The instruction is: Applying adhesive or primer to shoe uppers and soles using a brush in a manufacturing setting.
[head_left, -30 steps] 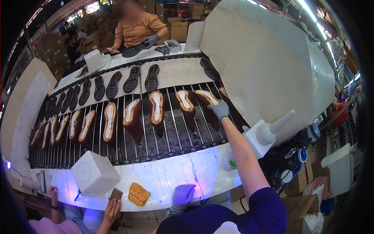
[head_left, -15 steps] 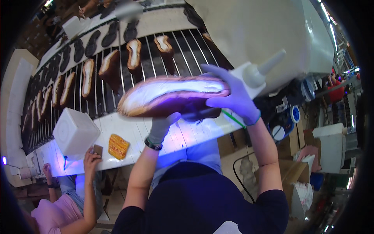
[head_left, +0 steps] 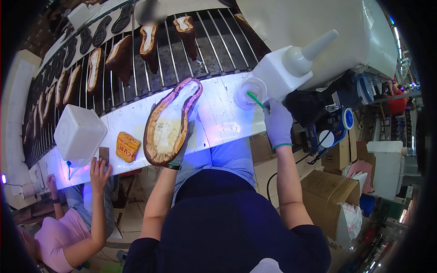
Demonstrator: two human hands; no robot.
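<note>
A brown lasted shoe upper [head_left: 168, 123] stands tilted over the near edge of the white bench, its pale underside turned up. My gloved left hand [head_left: 180, 157] is closed on it from behind and below; most of the fingers are hidden by the upper. To the right, my gloved right hand [head_left: 278, 122] pinches the green handle of a brush [head_left: 256, 99]. The brush's far end is inside a small see-through cup [head_left: 246, 93], which stands beside a white squeeze bottle [head_left: 281, 68] with a long nozzle.
Several uppers [head_left: 94, 68] and dark soles [head_left: 102, 30] lie on the roller conveyor beyond the bench [head_left: 218, 113]. Left of me are a yellow patterned packet [head_left: 127, 146], a white plastic container [head_left: 78, 134] and a co-worker's hand [head_left: 99, 175] at a small brown block. Cardboard boxes [head_left: 325, 191] stand at right.
The upper has swung from lying crosswise between both hands to lengthwise in my left hand, lower and nearer. My right hand has let go of it and taken hold of the brush.
</note>
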